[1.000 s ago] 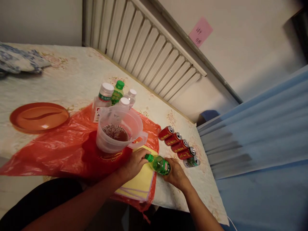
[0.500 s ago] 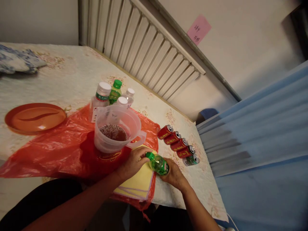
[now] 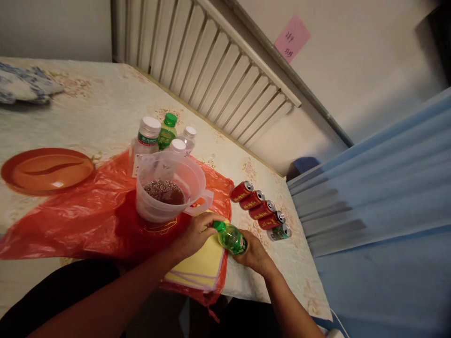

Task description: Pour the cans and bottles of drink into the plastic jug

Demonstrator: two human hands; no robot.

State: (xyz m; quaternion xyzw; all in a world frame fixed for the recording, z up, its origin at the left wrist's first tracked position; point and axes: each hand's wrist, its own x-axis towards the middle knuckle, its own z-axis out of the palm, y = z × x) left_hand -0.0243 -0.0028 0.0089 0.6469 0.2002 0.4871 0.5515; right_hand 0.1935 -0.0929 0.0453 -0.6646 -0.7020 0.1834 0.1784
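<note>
My right hand [image 3: 255,253] is wrapped round the body of a small green bottle [image 3: 232,238], held tilted over the table's front edge. My left hand [image 3: 197,232] pinches the bottle's green cap [image 3: 219,226]. Just behind the hands stands a clear plastic jug [image 3: 169,188] with dark fizzy liquid in it, on a red plastic bag [image 3: 88,211]. A yellow pad [image 3: 204,263] lies under my left hand.
Several red cans [image 3: 259,209] lie in a row to the right. Several capped bottles [image 3: 158,136] stand behind the jug. An orange tray [image 3: 45,169] sits at the left. A radiator [image 3: 218,70] runs along the wall; a blue curtain [image 3: 380,197] hangs on the right.
The bottle and both hands have shifted slightly left and up in view; my left fingers have closed more tightly over the cap.
</note>
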